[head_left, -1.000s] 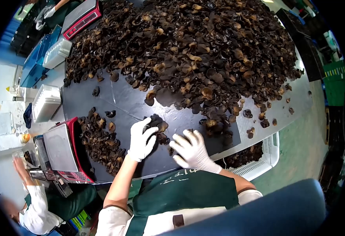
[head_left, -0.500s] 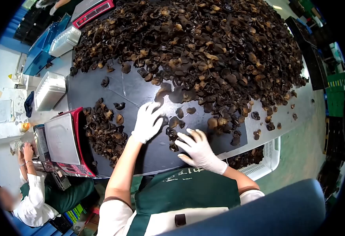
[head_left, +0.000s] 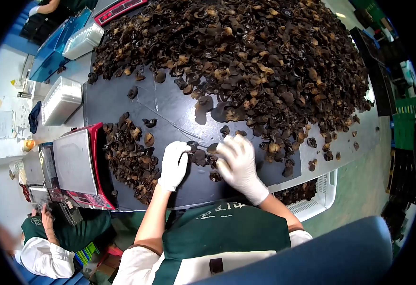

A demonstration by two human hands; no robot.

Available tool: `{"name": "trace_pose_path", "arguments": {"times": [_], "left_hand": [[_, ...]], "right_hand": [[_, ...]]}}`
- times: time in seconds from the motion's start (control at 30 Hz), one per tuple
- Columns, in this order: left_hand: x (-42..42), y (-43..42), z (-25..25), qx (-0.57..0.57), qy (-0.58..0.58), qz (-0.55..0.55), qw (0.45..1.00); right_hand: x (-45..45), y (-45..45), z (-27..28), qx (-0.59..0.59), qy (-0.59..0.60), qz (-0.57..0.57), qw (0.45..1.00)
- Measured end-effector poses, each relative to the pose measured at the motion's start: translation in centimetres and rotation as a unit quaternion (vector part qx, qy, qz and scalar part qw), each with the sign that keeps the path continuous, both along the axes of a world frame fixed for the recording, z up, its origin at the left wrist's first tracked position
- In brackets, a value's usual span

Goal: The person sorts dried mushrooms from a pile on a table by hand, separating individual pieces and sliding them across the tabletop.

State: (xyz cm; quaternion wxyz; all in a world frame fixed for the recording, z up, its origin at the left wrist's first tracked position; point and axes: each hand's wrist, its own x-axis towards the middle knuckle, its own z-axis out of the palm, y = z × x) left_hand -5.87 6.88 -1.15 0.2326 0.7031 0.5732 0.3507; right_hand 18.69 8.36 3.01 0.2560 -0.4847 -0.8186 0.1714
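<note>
Left of your left fingers (head_left: 182,147), you have a red-edged scale (head_left: 75,160), a stack of clear containers (head_left: 61,102) just beyond it, and a co-worker (head_left: 46,249) in a green apron past the scale.

Dark, thin, curled fungus pieces, blackish brown with tan patches, form a large pile (head_left: 246,61) that spreads across the top and upper right of the frame. Many are cupped or folded, and some catch the light (a glossy look in places). A smaller heap (head_left: 129,156) lies left of centre on the surface (head_left: 117,104), its pieces overlapping loosely. Near the centre, a small cluster (head_left: 199,157) lies between the left hand (head_left: 173,166) and the right hand (head_left: 241,164), mostly flat and dark. Scattered single pieces (head_left: 328,156) lie right of centre, below the pile's edge, well apart from the smaller heap.
</note>
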Motion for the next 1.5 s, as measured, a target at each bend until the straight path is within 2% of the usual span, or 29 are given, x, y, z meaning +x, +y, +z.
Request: {"name": "trace_pose_path", "arguments": {"times": [0.07,0.13,0.27,0.33,0.37,0.4,0.47,0.53,0.6,0.67,0.83,0.87,0.93,0.97,1.0,1.13,1.2,1.27,1.3,1.33,1.4,1.47,1.5], "left_hand": [[0.3,1.2,0.1,0.005,0.034,0.018,0.999],[0.6,3.1,0.5,0.012,0.024,0.013,1.0],[1.3,7.2,1.5,0.038,0.028,0.007,0.999],[1.2,9.5,1.0,0.066,0.061,-0.019,0.996],[1.5,10.4,0.7,0.074,0.073,-0.026,0.994],[1.9,11.3,0.7,0.081,0.085,-0.033,0.993],[2.7,12.6,-0.5,0.076,0.08,-0.041,0.993],[3.1,12.9,-0.7,0.072,0.075,-0.05,0.993],[3.2,13.1,-0.5,0.011,0.115,-0.071,0.991],[3.2,13.0,-0.6,0.002,0.075,-0.068,0.995],[1.2,12.7,-2.4,-0.07,-0.078,-0.011,0.994],[0.6,12.5,-2.4,-0.09,-0.091,-0.002,0.992],[-0.5,11.5,-2.5,-0.138,-0.197,0.005,0.971],[-1.1,10.8,-2.6,-0.159,-0.233,0.006,0.959],[-1.5,10.0,-2.0,-0.18,-0.27,0.008,0.946],[-2.5,7.3,-0.8,-0.224,-0.297,0.011,0.928],[-2.8,6.4,-0.8,-0.242,-0.286,0.013,0.927],[-2.8,5.9,-0.6,-0.259,-0.272,0.015,0.927],[-2.6,5.6,-0.4,-0.257,-0.262,0.006,0.93],[-2.4,5.5,-0.1,-0.255,-0.253,-0.003,0.933],[-2.2,5.3,0.4,-0.27,-0.249,-0.006,0.93],[-2.2,5.0,0.8,-0.278,-0.283,-0.008,0.918],[-2.1,4.8,1.2,-0.288,-0.293,-0.024,0.911]], "right_hand": [[0.1,2.1,-1.8,0.026,-0.026,-0.092,0.995],[-0.4,2.1,-2.7,0.013,-0.051,-0.078,0.996],[-3.0,-3.4,-0.2,-0.032,-0.087,0.073,0.993],[-3.7,-5.4,-0.1,-0.015,-0.075,0.152,0.985],[-4.0,-5.0,-0.2,-0.003,-0.023,0.156,0.987],[-4.1,-3.3,1.6,0.002,0.014,0.152,0.988],[-3.2,0.3,1.7,-0.09,0.016,0.116,0.989],[-2.7,3.6,-1.0,0.027,0.047,-0.008,0.999],[-2.6,5.9,-1.7,-0.006,0.129,-0.015,0.992],[-2.7,6.2,-4.7,-0.03,0.1,0.014,0.994],[-2.6,7.2,-3.5,-0.126,-0.032,0.072,0.989],[-2.4,7.1,-3.8,-0.126,-0.032,0.072,0.989],[-1.8,6.9,-3.4,-0.011,0.087,0.049,0.995],[-0.7,6.3,-2.7,-0.079,0.099,0.024,0.992],[0.5,5.7,0.4,-0.146,0.11,-0.001,0.983],[9.4,2.2,5.3,-0.299,0.079,0.056,0.949],[13.7,-0.9,5.9,-0.38,-0.03,0.073,0.921],[13.5,-2.4,8.1,-0.339,-0.277,0.012,0.899],[13.8,-3.5,7.1,-0.269,-0.257,-0.002,0.928],[13.4,-3.6,7.0,-0.254,-0.264,0.026,0.93],[11.9,-3.6,4.9,-0.158,-0.089,0.034,0.983],[8.7,-3.0,5.0,-0.167,-0.107,0.002,0.98],[7.0,-2.4,4.8,-0.238,-0.13,-0.015,0.962]]}}
